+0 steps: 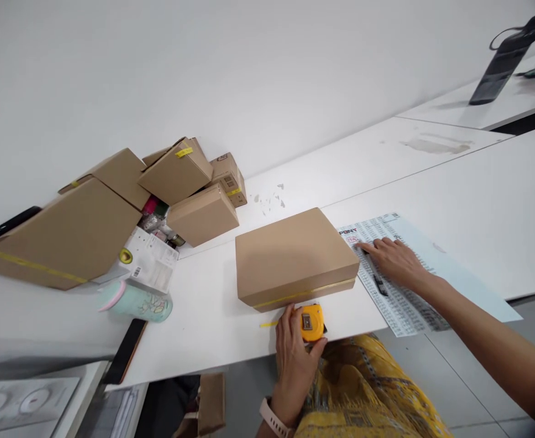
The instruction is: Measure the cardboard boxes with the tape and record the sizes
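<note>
My left hand (292, 347) is closed around a yellow tape measure (313, 322) at the table's front edge. A short piece of its yellow blade (268, 324) shows left of my fingers. Just behind it lies a closed brown cardboard box (294, 255) with a yellow strip along its lower front side. To the right of the box, my right hand (397, 261) rests on a printed sheet (413, 237) with its index finger stretched out near the sheet's left edge. A slim black object (380, 285), perhaps a pen or cutter, lies on the sheet, partly under that hand.
Several cardboard boxes (203, 216) are piled at the left against the wall. Near them stand a white carton (153, 261) and a mint-green tumbler (139, 302) with a pink lid. A dark water bottle (500, 67) is at the far right.
</note>
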Tool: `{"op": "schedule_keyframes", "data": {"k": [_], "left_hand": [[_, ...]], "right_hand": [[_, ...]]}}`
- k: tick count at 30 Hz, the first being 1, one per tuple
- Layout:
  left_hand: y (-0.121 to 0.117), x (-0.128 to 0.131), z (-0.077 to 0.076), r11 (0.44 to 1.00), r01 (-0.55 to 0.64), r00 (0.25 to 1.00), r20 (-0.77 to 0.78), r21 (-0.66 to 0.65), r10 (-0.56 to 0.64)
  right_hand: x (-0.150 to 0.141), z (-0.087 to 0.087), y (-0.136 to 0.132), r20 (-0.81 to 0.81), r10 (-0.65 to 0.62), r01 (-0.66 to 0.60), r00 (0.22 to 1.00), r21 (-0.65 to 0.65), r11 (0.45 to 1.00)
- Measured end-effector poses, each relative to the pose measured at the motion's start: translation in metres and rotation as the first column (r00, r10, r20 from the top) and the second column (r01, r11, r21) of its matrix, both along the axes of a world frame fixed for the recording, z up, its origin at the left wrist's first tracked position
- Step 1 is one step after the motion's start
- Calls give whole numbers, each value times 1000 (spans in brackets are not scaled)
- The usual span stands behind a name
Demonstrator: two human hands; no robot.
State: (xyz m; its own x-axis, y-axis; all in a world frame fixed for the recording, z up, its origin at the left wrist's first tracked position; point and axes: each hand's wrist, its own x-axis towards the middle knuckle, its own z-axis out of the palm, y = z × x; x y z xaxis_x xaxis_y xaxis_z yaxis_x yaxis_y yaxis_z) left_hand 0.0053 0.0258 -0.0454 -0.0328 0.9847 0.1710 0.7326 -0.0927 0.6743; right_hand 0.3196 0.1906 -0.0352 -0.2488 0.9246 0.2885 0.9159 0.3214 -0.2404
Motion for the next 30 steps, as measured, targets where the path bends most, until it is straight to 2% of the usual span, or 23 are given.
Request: {"op": "schedule_keyframes", "data": {"k": [3,5,7,9,11,13,15,19,26,28,30], "left_hand": [[1,1,6,1000,26,997,74,13,-27],[-1,1,16,999,29,994,107,13,-30],[-5,1,32,998,64,985,161,-14,-61],[-7,2,53,989,145,961,245,-42,-130],[-7,4,72,967,248,922,320,-57,-218],[-6,6,87,943,327,886,369,-65,-282],[-4,4,94,929,361,857,421,-75,-299],[-3,-9,98,937,333,833,500,-109,-238],[-3,-30,116,955,273,868,457,-116,-192],[-5,-33,117,945,300,845,495,-129,-200],[-5,-38,117,928,349,795,565,-128,-221]], "right_hand": [[-1,3,-21,-148,-155,154,977,-14,988],[-8,11,-48,-300,-298,299,906,-44,953],[-23,21,-81,-431,-361,348,827,-110,931],[-45,34,-112,-580,-313,148,752,-314,938],[-70,46,-134,-736,-269,-135,621,-438,888],[-89,57,-148,-827,-296,-273,478,-460,845],[-98,65,-153,-866,-301,-309,400,-437,845],[-100,80,-153,-883,-223,-351,412,-380,856],[-127,104,-140,-878,-106,-409,468,-320,855],[-133,107,-140,-883,-107,-439,457,-329,836],[-131,110,-138,-906,-137,-516,401,-347,783]]}}
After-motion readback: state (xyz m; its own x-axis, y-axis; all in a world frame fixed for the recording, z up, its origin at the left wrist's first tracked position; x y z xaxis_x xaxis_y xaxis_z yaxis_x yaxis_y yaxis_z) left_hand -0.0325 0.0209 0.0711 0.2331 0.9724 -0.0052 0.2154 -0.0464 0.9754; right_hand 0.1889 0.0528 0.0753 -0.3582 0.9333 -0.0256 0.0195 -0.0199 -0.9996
